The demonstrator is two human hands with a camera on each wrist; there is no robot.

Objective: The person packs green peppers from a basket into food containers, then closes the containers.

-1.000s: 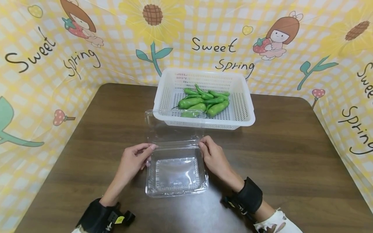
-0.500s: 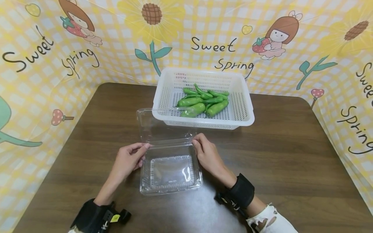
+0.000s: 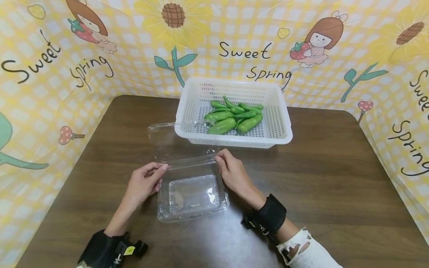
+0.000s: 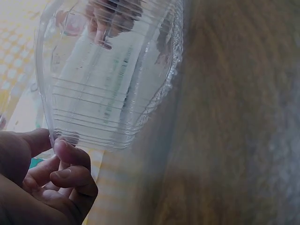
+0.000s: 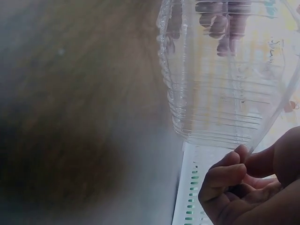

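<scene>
Brown wood-grain desk (image 3: 321, 178) over here, rounded at its far corners, a soft pale sheen across the near part, a white slotted plastic basket (image 3: 254, 139) standing toward the back edge

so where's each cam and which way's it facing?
Head: worn on head, facing forward-down at container, basket, green peppers; left hand, right hand, wrist straps, sleeve show.
Left wrist: worn there, facing the container; left hand pinches its edge.
Right wrist: worn there, facing the container, basket beyond; right hand pinches container edge.
Wrist views share the container, with unclear finger shapes in its plastic.
</scene>
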